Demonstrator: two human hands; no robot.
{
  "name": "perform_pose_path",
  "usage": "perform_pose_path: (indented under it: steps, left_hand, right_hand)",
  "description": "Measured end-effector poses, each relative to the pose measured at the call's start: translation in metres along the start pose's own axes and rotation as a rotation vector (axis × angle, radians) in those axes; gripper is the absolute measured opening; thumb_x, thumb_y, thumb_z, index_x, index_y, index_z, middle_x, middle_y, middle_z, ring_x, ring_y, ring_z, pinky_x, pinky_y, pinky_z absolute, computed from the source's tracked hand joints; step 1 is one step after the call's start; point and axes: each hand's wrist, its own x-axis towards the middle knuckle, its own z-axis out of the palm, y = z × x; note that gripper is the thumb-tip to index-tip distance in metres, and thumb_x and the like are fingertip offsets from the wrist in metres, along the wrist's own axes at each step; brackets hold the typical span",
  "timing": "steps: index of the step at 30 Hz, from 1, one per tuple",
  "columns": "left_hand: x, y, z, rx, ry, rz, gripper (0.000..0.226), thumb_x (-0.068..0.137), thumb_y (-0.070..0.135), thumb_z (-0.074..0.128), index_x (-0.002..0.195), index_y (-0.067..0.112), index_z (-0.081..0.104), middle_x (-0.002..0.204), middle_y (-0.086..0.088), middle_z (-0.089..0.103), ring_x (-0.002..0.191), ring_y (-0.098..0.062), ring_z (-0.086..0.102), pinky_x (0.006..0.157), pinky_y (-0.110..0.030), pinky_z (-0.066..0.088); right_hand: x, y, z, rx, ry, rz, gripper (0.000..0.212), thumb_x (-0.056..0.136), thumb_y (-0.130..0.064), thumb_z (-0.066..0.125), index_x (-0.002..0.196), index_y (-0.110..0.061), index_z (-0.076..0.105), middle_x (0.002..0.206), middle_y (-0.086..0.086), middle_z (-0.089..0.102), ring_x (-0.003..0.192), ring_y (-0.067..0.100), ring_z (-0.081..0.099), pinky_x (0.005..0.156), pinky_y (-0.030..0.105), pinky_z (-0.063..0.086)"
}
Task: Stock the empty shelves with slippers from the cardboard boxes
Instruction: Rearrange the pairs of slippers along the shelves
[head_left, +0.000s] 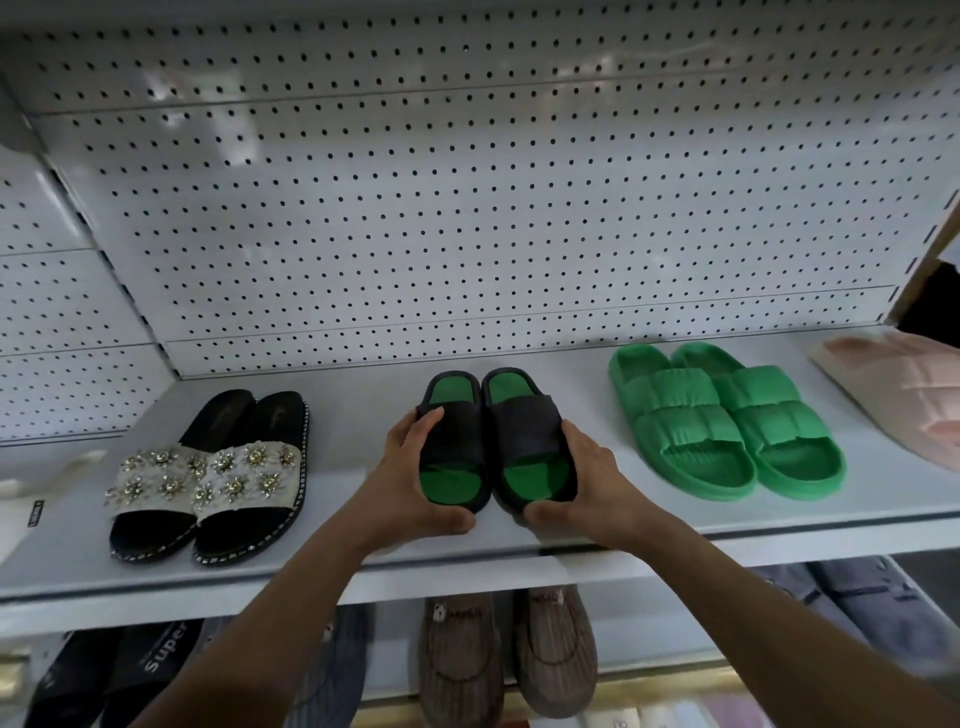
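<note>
Slippers in hand: a black pair with green footbeds (491, 441) is held side by side on the upper shelf (363, 551), between two pairs already set out.
Placed so far: a black pair with jewelled straps (208, 478) to the left, green puffy slides (727, 421) to the right, and a pink pair (904, 395) at the right edge, cut off by the frame.
Lower shelf: brown striped slippers (506, 660), dark slides (104, 675) and grey ones (857, 597) are seen below.
Left to do: gaps remain between pairs on the upper shelf; the cardboard boxes are not in view, so the remaining stock cannot be judged.
Left hand (415, 478): curled round the outer edge of the left slipper, thumb under the toe end.
Right hand (582, 478): wrapped round the outer edge of the right slipper in the same way.
Arms: both are stretched forward over the shelf lip, the forearms converging on the pair.
Step judged: the pair is being squared up before release.
</note>
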Motion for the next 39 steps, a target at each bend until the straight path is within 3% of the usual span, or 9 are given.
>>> perform_pose_path:
  steps: [7,12,17,20,25,29,33,37,39]
  left_hand:
    - [-0.003,0.004,0.001,-0.039,0.022,-0.035,0.124,0.054,0.033,0.093,0.152,0.036,0.015,0.152,0.017,0.009,0.134,-0.008,0.028,0.107,-0.02,0.032]
    - [-0.018,0.005,0.004,-0.094,0.116,-0.09,0.119,0.046,0.053,0.083,0.148,0.034,0.024,0.141,0.012,0.023,0.132,-0.014,0.034,0.113,-0.034,0.035]
    - [-0.047,0.0,0.002,-0.22,0.309,-0.088,0.082,0.067,0.049,0.083,0.137,0.039,0.042,0.14,0.013,0.038,0.125,-0.012,0.045,0.1,-0.03,0.043]
    - [-0.063,0.001,-0.006,-0.173,0.394,-0.06,0.06,0.078,0.035,0.079,0.131,0.037,0.05,0.134,0.01,0.05,0.114,-0.003,0.053,0.089,-0.023,0.049]
    - [-0.086,-0.007,-0.036,-0.08,0.566,-0.023,0.046,0.08,0.024,0.079,0.12,0.036,0.057,0.114,0.014,0.061,0.097,0.001,0.056,0.075,-0.009,0.041]
    - [-0.099,-0.038,-0.078,-0.032,0.658,-0.037,0.05,0.075,0.028,0.083,0.119,0.037,0.059,0.114,0.012,0.061,0.1,-0.003,0.056,0.084,-0.023,0.046]
    - [-0.112,-0.08,-0.116,0.242,0.64,-0.027,0.072,0.066,0.044,0.085,0.13,0.03,0.053,0.129,0.005,0.051,0.119,-0.019,0.047,0.1,-0.04,0.039]
    - [-0.123,-0.119,-0.153,0.276,0.493,-0.072,0.112,0.049,0.077,0.064,0.147,0.036,0.031,0.156,0.006,0.019,0.141,-0.015,0.018,0.113,-0.041,0.023]
    - [-0.12,-0.138,-0.17,0.164,0.361,-0.128,0.126,0.045,0.077,0.073,0.151,0.042,0.015,0.16,0.013,0.0,0.147,-0.014,0.005,0.117,-0.045,0.019]
  right_hand:
    - [-0.003,-0.005,-0.001,-0.008,0.005,0.003,0.079,0.052,-0.048,0.077,0.12,-0.034,0.039,0.108,-0.012,0.051,0.103,0.016,0.049,0.09,0.042,0.049]
    - [-0.007,-0.006,-0.004,-0.064,0.031,-0.023,0.075,0.061,-0.048,0.076,0.125,-0.03,0.04,0.114,-0.01,0.05,0.11,0.016,0.043,0.095,0.034,0.039]
    - [-0.016,-0.018,0.004,-0.103,0.24,-0.144,0.076,0.081,-0.035,0.067,0.146,-0.019,0.031,0.142,0.001,0.038,0.13,0.02,0.026,0.107,0.035,0.031]
    - [-0.019,-0.038,0.012,-0.138,0.315,-0.267,0.062,0.085,-0.024,0.065,0.141,-0.014,0.04,0.138,0.005,0.044,0.126,0.019,0.029,0.105,0.032,0.031]
    - [-0.018,-0.076,0.031,-0.164,0.258,-0.385,0.052,0.082,-0.029,0.056,0.133,-0.018,0.051,0.13,0.0,0.051,0.12,0.015,0.034,0.097,0.032,0.038]
    - [-0.01,-0.109,0.058,-0.112,0.142,-0.415,0.052,0.083,-0.034,0.055,0.132,-0.019,0.05,0.129,-0.003,0.05,0.119,0.014,0.039,0.094,0.032,0.043]
    - [0.0,-0.143,0.108,-0.046,-0.044,-0.326,0.067,0.085,-0.039,0.066,0.143,-0.025,0.035,0.14,-0.005,0.036,0.129,0.012,0.037,0.106,0.034,0.038]
    - [0.011,-0.174,0.157,-0.058,-0.203,-0.237,0.098,0.073,-0.053,0.076,0.148,-0.035,0.014,0.147,-0.009,0.021,0.134,0.01,0.027,0.107,0.026,0.029]
    - [0.018,-0.182,0.175,-0.047,-0.23,-0.22,0.108,0.069,-0.052,0.079,0.148,-0.037,0.008,0.148,-0.011,0.018,0.136,0.01,0.024,0.107,0.024,0.027]
